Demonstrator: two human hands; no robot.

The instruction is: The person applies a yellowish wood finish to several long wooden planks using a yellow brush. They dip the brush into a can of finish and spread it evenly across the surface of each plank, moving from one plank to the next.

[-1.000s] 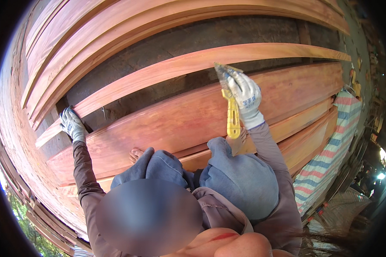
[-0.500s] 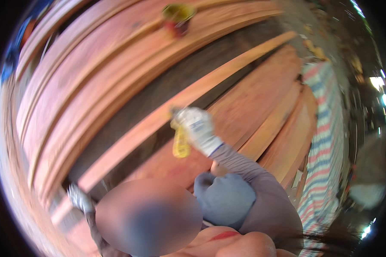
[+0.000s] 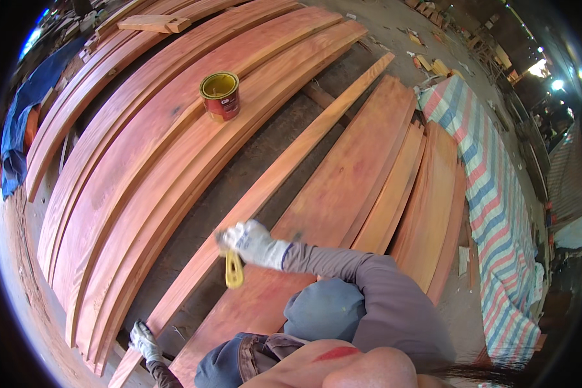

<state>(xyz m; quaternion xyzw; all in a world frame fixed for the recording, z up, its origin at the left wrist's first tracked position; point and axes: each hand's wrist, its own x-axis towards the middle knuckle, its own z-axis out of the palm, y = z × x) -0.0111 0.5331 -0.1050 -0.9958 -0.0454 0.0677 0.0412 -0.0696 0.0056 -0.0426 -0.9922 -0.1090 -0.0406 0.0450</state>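
My right hand (image 3: 255, 242), in a white work glove, is closed around a yellow-handled tool (image 3: 233, 268) whose handle hangs down over a narrow reddish plank (image 3: 284, 171). My left hand (image 3: 143, 339), also gloved, rests at the near end of that same plank, low in the picture. Wide reddish boards (image 3: 343, 187) lie just right of my right hand. An open red tin with a yellow inside (image 3: 220, 96) stands on the long boards farther off to the left.
Several long reddish boards (image 3: 129, 161) lie side by side on the left. A striped tarpaulin (image 3: 498, 213) runs along the right. A blue sheet (image 3: 29, 107) lies at the far left. My knees in blue trousers (image 3: 323, 310) are at the bottom.
The view has swung up and along the boards, so the red tin shows fully. My right hand with the yellow tool has dropped lower and leftward; my left hand stays at the plank's end.
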